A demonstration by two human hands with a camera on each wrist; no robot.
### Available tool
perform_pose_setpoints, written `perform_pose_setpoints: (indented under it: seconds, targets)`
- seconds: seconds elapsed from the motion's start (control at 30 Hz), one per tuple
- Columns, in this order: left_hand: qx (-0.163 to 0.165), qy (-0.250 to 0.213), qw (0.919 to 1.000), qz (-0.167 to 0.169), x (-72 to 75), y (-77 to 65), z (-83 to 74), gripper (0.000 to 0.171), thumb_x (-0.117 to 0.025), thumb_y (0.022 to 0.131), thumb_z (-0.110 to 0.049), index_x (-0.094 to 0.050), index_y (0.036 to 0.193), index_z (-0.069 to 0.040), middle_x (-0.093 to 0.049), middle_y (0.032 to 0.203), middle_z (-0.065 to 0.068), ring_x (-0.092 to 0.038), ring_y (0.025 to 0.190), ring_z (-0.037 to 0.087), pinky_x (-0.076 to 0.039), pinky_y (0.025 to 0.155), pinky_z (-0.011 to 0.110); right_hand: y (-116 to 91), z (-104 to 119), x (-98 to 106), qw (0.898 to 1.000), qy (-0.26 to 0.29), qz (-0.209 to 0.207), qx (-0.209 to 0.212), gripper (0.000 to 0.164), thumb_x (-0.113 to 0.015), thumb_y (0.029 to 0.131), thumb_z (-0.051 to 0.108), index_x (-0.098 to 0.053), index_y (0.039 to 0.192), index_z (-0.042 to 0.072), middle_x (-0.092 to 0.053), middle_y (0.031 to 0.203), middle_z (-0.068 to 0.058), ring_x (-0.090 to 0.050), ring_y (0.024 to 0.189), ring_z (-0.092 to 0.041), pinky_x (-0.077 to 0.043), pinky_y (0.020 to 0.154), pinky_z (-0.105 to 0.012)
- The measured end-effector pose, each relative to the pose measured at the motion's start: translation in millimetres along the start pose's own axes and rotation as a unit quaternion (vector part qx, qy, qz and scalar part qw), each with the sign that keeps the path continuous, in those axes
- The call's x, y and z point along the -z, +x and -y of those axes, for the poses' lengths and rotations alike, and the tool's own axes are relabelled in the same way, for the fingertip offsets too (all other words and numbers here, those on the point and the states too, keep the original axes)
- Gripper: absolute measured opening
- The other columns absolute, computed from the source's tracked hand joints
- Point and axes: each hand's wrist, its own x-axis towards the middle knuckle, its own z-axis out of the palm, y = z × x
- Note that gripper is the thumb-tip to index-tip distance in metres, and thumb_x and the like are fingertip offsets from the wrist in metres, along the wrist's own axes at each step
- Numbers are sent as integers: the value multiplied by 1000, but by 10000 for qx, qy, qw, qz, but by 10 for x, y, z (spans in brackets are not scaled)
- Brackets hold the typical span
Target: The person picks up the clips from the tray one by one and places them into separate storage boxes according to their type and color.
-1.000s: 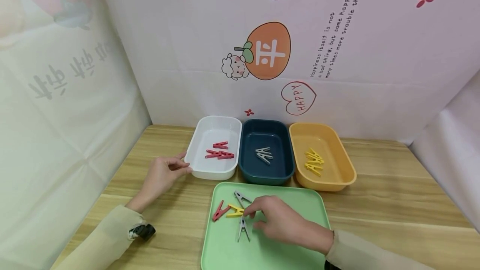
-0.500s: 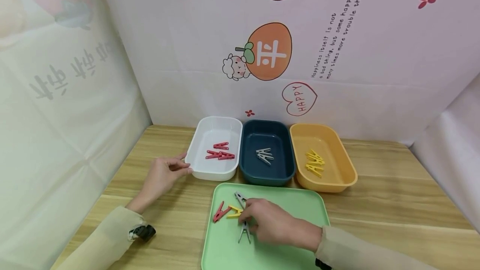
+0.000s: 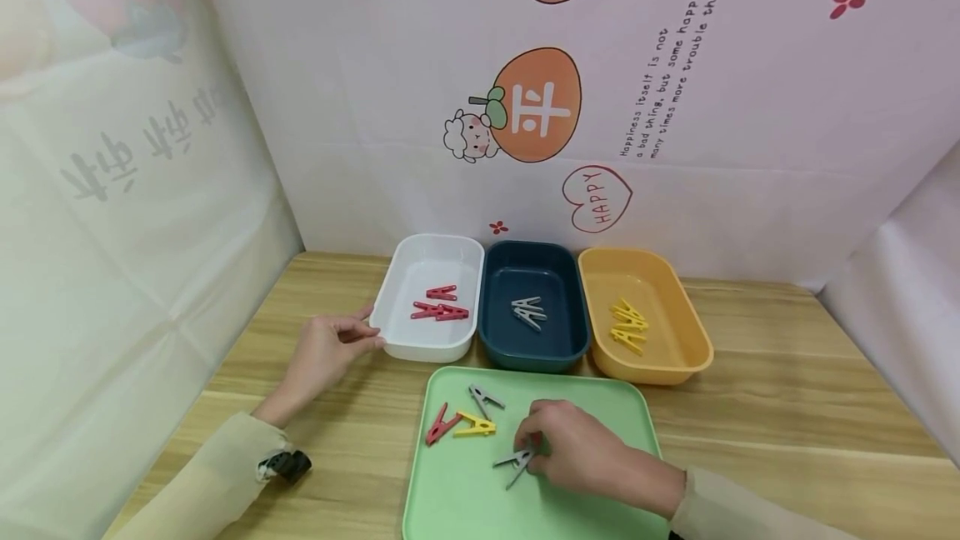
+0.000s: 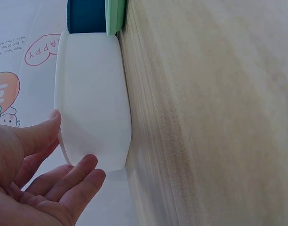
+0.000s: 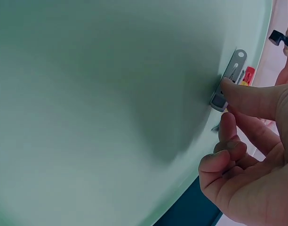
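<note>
Gray clothespin (image 3: 521, 459) in right hand (image 3: 576, 450)

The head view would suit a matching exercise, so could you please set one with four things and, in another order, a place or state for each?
Column one
1. Left hand
2. Right hand
3. Dark blue bin
4. Yellow-orange bin

Column two
A. Contains yellow clothespins
B. Pinching a single gray clothespin at the green tray
C. At the near left corner of the white bin
D. Contains gray clothespins

Right pairs: 1-C, 2-B, 3-D, 4-A.
</note>
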Motion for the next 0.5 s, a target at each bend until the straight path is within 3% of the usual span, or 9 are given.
perform_pose_setpoints:
  seconds: [0.5]
  targets:
    - [5, 31, 10000, -21, -8, -13, -7, 6, -88, 86, -3, -82, 88, -4, -68, 130, 20, -70, 117, 38, -59, 72, 19, -198, -299, 112, 9992, 1, -307, -250, 24, -91, 78, 5, -81, 91, 23, -60, 83, 14, -53, 77, -8, -48, 68, -30]
